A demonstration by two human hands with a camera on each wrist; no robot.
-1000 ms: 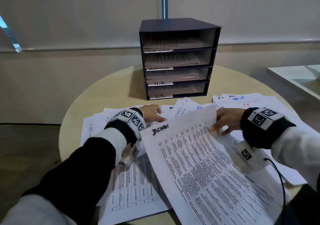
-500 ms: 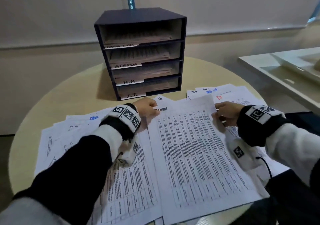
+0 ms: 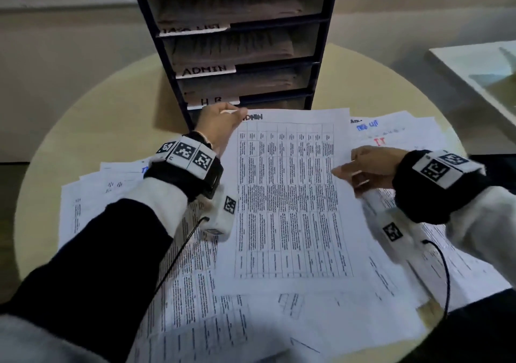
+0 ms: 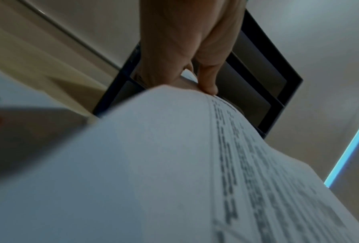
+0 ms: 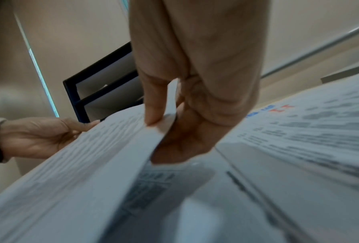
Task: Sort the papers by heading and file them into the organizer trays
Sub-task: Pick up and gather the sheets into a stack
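Hands [image 3: 217, 128] [image 3: 368, 167] pinching flat, gridded ADMIN sheet [image 3: 293, 195]

The organizer [image 3: 321, 41] is dark navy with white label strips lettered in black. The worktop [image 3: 111, 105] is pale yellow-beige. The held sheet [image 3: 287, 195] is white with a black printed grid and black heading. Loose papers [image 3: 391, 136] are white, headed in blue and red.

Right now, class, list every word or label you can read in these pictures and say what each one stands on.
"ADMIN": label on the organizer.
"ADMIN": heading of the sheet that the left hand and right hand hold.
"IT", red: a paper on the table.
Half-read: top tray label, probably "TASK LIST"; third label, "H.R."; a blue heading.
Unreadable: table print, wrist markers.
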